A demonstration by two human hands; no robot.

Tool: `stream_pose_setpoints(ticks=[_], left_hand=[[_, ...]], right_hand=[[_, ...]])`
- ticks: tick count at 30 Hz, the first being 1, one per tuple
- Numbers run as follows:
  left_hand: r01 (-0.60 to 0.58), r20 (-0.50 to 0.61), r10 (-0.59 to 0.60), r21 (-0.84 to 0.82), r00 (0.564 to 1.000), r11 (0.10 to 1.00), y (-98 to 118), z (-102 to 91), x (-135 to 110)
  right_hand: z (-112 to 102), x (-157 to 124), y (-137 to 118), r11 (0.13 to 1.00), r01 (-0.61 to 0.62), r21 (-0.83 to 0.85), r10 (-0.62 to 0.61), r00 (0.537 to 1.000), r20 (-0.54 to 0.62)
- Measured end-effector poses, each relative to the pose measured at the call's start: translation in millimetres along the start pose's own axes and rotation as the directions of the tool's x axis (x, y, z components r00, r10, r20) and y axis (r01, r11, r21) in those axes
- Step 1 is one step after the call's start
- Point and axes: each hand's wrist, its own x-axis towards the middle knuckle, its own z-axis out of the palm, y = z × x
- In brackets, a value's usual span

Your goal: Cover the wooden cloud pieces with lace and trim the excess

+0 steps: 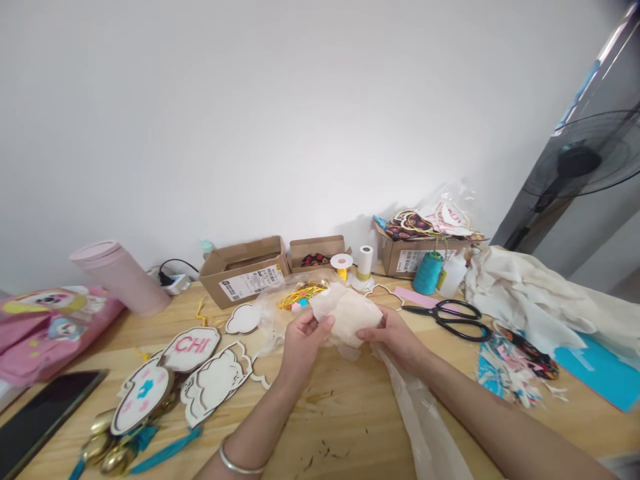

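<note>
A piece of cream fabric (345, 312) is stretched between my two hands above the wooden table. My left hand (306, 337) pinches its left edge between thumb and fingers. On the other side, my right hand (393, 333) grips the right edge, and a long pale strip (417, 407) hangs below it toward the table's front. Behind the fabric lies a clear plastic bag (273, 313) with yellow cords (303, 295) in it. Left of my hands are cloud-shaped wooden frames (217, 380) and a white piece lettered CHI (191, 348). Black scissors (453, 317) lie to the right.
Cardboard boxes (245, 273) stand along the wall, one heaped with pieces. Teal thread (428, 272) and a white bottle (453, 277) stand at right, near crumpled cream cloth (525, 287). At left are a pink tumbler (120, 277), a phone (45, 420) and brass bells (117, 459).
</note>
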Motion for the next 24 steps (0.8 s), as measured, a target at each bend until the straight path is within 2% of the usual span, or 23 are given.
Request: stream_pose_setpoints(ticks=[3, 7, 10, 12, 13, 14, 15, 16, 18, 20, 24], left_hand=[[0.043, 0.035, -0.041, -0.07, 0.999, 0.997, -2.4, 0.8, -0.3], [0.251, 0.136, -0.228, -0.192, 0.964, 0.949, 0.0, 9.5, -4.3], [0.348, 0.119, -0.328, -0.236, 0.937, 0.907, 5.7, 14.2, -6.1], [0.365, 0.062, -0.362, -0.253, 0.93, 0.896, 6.4, 11.6, -4.3], [0.355, 0.03, -0.36, -0.261, 0.933, 0.898, 5.1, 8.7, -2.5], [0.353, 0.028, -0.359, -0.262, 0.933, 0.898, 2.9, 5.2, -0.5], [0.354, 0.056, -0.352, -0.262, 0.934, 0.898, 0.0, 1.6, 1.5], [0.347, 0.075, -0.34, -0.264, 0.938, 0.9, -2.9, -1.8, 3.2], [0.349, 0.119, -0.329, -0.258, 0.937, 0.901, -7.6, -6.6, 5.1], [0.351, 0.152, -0.322, -0.24, 0.934, 0.905, -9.4, -8.2, 4.9], [0.341, 0.214, -0.296, -0.218, 0.931, 0.914, -8.7, -6.7, 2.5]], right_hand=[[5.3, -2.7, -2.1, 0.999, 0.028, -0.032, -0.029, 0.999, -0.029], [14.6, -1.1, 1.2, 0.998, 0.049, -0.038, -0.051, 0.998, -0.049], [4.2, 6.5, -1.7, 0.955, 0.184, -0.233, -0.193, 0.981, -0.013], [-19.7, 9.2, -12.6, 0.821, 0.267, -0.504, -0.301, 0.953, 0.015], [-36.1, 8.1, -20.6, 0.703, 0.252, -0.665, -0.326, 0.945, 0.014], [-54.0, 5.0, -29.5, 0.546, 0.17, -0.821, -0.32, 0.947, -0.016], [-72.1, 0.1, -38.7, 0.345, 0.038, -0.938, -0.276, 0.959, -0.063], [-89.3, -5.8, -47.3, 0.131, -0.088, -0.987, -0.204, 0.972, -0.114], [-116.5, -17.7, -60.1, 0.018, -0.16, -0.987, -0.163, 0.974, -0.16], [-131.3, -25.8, -65.8, -0.066, -0.176, -0.982, -0.119, 0.979, -0.167], [-133.8, -30.5, -64.4, -0.186, -0.118, -0.975, -0.041, 0.993, -0.112]])
